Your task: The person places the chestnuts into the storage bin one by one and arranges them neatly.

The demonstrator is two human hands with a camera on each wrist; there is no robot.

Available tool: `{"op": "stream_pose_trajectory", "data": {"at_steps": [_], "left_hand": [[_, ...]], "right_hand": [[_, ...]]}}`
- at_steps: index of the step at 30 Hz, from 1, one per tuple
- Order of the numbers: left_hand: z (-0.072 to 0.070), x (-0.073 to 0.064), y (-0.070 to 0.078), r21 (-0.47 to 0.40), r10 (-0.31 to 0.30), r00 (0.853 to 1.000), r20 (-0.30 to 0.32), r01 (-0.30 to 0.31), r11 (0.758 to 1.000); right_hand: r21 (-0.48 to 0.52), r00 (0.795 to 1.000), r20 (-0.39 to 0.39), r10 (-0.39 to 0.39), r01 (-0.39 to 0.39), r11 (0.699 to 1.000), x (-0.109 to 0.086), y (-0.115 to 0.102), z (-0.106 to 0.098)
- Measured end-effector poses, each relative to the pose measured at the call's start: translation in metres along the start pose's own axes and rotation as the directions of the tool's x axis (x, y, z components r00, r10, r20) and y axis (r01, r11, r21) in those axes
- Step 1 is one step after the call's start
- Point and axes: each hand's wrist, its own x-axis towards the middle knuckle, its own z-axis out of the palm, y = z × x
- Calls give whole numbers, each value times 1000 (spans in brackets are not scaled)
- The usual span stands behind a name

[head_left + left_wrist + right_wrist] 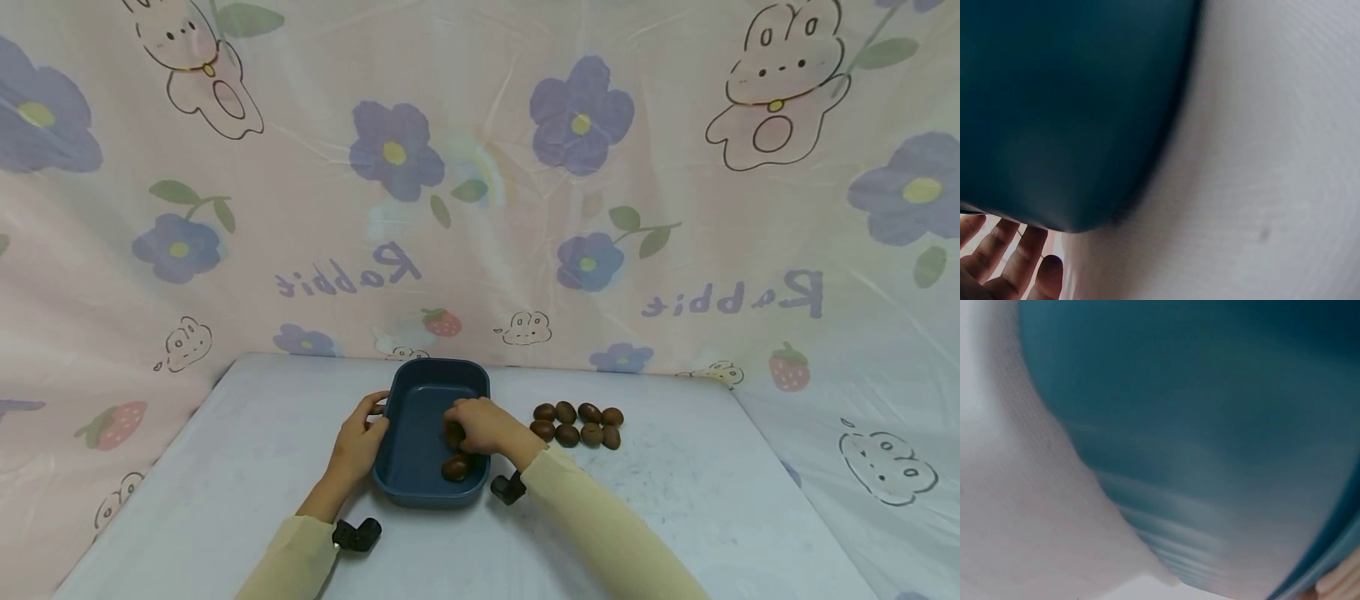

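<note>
A dark blue rectangular tray stands on the white table. My left hand rests against its left side, fingertips touching the outer wall. In the left wrist view, the fingers show at the edge of the blue wall. My right hand reaches over the right rim into the tray and pinches a brown chestnut, partly hidden by the fingers. Another chestnut lies on the tray floor nearer the front. The blue wall fills much of the right wrist view, with a bit of the right hand at the lower corner.
Right of the tray, several chestnuts lie in two rows on the table. A curtain printed with rabbits and flowers hangs behind the table's far edge. Black wrist cameras sit at both sleeves.
</note>
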Motion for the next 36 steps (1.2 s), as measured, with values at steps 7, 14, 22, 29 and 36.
{"op": "stream_pose_trajectory", "data": {"at_steps": [7,14,22,29,36], "left_hand": [[1,-1,1,-2,5,1000,-15,-6,1000],[1,-1,1,-1,2,1000,-16,-2,1000],[1,0,-1,-1,1,1000,-14,-1,1000],[2,-1,-1,4,-3,1000,-14,3,1000],[2,0,-2,10,-3,1000,-16,4,1000]], "right_hand": [[-11,1000,-2,-12,12,1000,0,1,0],[21,999,-6,-35,35,999,-2,0,-5],[84,999,-10,-39,39,996,-6,-2,-11],[165,997,-59,-49,58,985,-12,-2,-20],[197,995,-101,-26,45,979,-21,1,-27]]}}
